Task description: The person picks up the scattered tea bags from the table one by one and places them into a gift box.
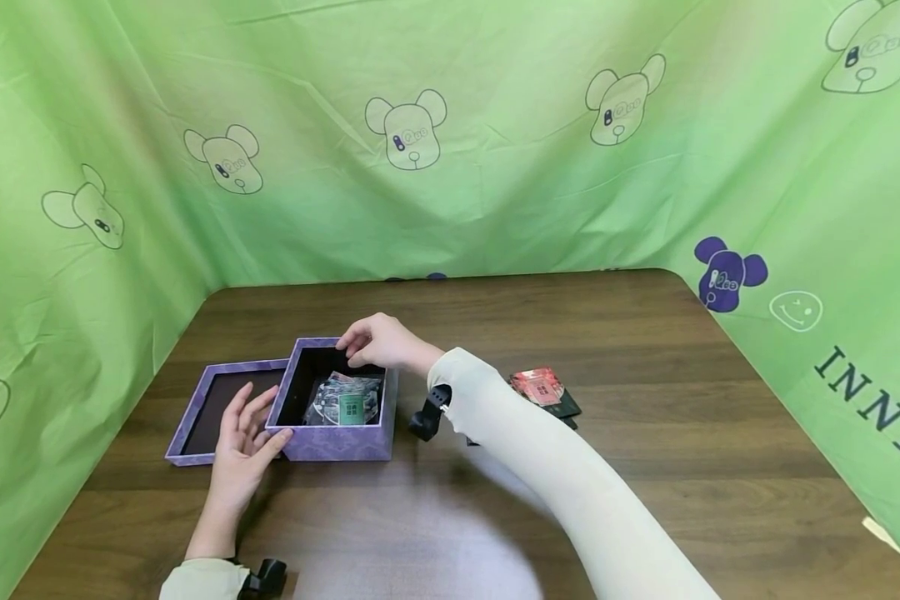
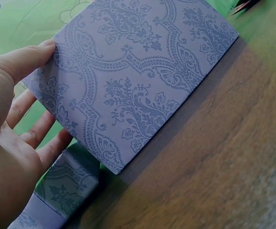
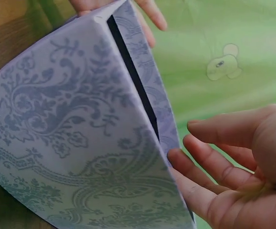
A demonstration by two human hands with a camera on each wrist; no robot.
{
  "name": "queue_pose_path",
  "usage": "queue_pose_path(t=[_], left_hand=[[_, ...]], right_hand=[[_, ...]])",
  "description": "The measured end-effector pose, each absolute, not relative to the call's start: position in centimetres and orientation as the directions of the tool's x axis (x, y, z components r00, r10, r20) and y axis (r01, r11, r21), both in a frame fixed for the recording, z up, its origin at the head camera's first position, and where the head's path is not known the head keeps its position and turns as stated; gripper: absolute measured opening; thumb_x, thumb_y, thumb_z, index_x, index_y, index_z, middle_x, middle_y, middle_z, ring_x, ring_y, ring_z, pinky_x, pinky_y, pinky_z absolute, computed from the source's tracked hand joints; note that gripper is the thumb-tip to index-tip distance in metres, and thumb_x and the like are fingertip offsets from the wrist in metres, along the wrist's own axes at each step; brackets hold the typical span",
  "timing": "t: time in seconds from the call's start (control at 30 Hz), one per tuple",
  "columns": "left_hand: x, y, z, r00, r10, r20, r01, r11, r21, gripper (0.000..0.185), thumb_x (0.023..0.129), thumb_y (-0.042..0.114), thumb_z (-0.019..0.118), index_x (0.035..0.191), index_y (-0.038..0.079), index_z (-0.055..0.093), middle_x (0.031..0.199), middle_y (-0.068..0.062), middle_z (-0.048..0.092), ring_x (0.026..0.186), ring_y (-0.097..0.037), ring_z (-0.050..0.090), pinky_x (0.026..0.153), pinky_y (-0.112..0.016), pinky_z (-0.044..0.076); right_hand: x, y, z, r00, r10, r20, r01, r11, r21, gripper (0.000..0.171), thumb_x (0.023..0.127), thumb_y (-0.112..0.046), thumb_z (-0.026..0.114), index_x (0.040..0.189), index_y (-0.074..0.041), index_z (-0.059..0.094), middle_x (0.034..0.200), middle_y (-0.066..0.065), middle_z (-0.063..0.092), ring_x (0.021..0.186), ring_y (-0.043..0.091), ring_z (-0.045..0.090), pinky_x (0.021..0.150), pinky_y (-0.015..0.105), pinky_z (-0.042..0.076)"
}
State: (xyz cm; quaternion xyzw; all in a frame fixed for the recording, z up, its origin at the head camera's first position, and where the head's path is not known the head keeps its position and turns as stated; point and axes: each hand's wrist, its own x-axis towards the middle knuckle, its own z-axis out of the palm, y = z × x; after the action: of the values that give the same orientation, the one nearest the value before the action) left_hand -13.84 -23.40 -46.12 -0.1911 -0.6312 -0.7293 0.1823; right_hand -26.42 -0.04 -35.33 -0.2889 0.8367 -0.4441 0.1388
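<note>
The left hand [image 1: 240,460] is held wide with relaxed fingers, its thumb rested against the near left corner of a purple box [image 1: 337,444]. The right hand [image 1: 390,343], loosely curled and empty, is held at the far rim. Packets [image 1: 351,408] are contained in the box. The lid [image 1: 194,408] is laid left; more packets [image 1: 544,388] are partly hidden by the right sleeve [image 1: 562,483]. The table [image 1: 360,533] is backed by green cloth [image 1: 495,200].

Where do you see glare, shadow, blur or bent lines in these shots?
Head view: pale glare on the table near the bottom centre, a dark shadow beside the right sleeve. Left wrist view: dimmer, the box's pattern crisp, the wood grain softer. Right wrist view: the box's outer edges bow, perhaps from the lens, and the bear print on the green cloth is blurred.
</note>
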Motion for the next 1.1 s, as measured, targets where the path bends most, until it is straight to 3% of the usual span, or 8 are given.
queue_pose_path(t=[0.27, 0.47, 0.67, 0.8, 1.1], left_hand=[[-13.9, -23.5, -46.2, -0.862, -0.032, 0.506, 0.505, -0.138, 0.852, 0.084, 0.080, -0.033, 0.051, 0.150, 0.010, 0.031, 0.136, 0.003, 0.058, 0.119, -0.012, 0.054, 0.088, -0.018, 0.047], [-13.9, -23.5, -46.3, -0.855, -0.022, 0.517, 0.514, -0.150, 0.844, 0.082, 0.080, -0.033, 0.051, 0.151, 0.002, 0.026, 0.137, 0.002, 0.058, 0.121, -0.012, 0.053, 0.088, -0.019, 0.047], [-13.9, -23.6, -46.3, -0.858, -0.026, 0.513, 0.511, -0.142, 0.848, 0.082, 0.081, -0.033, 0.051, 0.151, 0.003, 0.027, 0.137, 0.002, 0.058, 0.121, -0.012, 0.053, 0.088, -0.018, 0.047], [-13.8, -23.6, -46.1, -0.861, -0.025, 0.508, 0.507, -0.135, 0.851, 0.082, 0.081, -0.033, 0.051, 0.151, 0.001, 0.025, 0.136, 0.003, 0.058, 0.121, -0.012, 0.053, 0.088, -0.018, 0.046], [-13.8, -23.4, -46.0, -0.873, -0.035, 0.487, 0.488, -0.098, 0.867, 0.084, 0.081, -0.032, 0.053, 0.150, 0.008, 0.030, 0.136, 0.005, 0.058, 0.119, -0.010, 0.054, 0.089, -0.018, 0.046]], right_hand=[[-26.8, 1.9, -35.1, -0.800, -0.598, 0.051, -0.316, 0.347, -0.883, 0.030, 0.083, 0.007, 0.072, 0.114, 0.006, 0.069, 0.100, 0.020, 0.072, 0.091, 0.016, 0.069, 0.079, 0.020, 0.049], [-27.8, 5.3, -35.5, -0.830, -0.549, 0.103, -0.289, 0.264, -0.920, 0.033, 0.081, 0.010, 0.073, 0.114, 0.010, 0.067, 0.096, 0.021, 0.072, 0.088, 0.017, 0.069, 0.082, 0.027, 0.053], [-28.3, 8.8, -35.7, -0.872, -0.486, 0.065, -0.178, 0.191, -0.965, 0.040, 0.079, 0.014, 0.072, 0.117, 0.014, 0.062, 0.090, 0.014, 0.072, 0.083, 0.010, 0.066, 0.082, 0.031, 0.054], [-28.5, 11.1, -35.8, -0.884, -0.466, 0.034, -0.144, 0.202, -0.969, 0.042, 0.080, 0.014, 0.071, 0.120, 0.014, 0.060, 0.085, -0.001, 0.071, 0.082, 0.010, 0.066, 0.080, 0.031, 0.055], [-28.8, 17.0, -37.1, -0.892, -0.445, -0.075, -0.061, 0.283, -0.957, 0.049, 0.081, 0.010, 0.072, 0.127, 0.016, 0.054, 0.092, 0.007, 0.071, 0.083, 0.010, 0.066, 0.082, 0.035, 0.055]])
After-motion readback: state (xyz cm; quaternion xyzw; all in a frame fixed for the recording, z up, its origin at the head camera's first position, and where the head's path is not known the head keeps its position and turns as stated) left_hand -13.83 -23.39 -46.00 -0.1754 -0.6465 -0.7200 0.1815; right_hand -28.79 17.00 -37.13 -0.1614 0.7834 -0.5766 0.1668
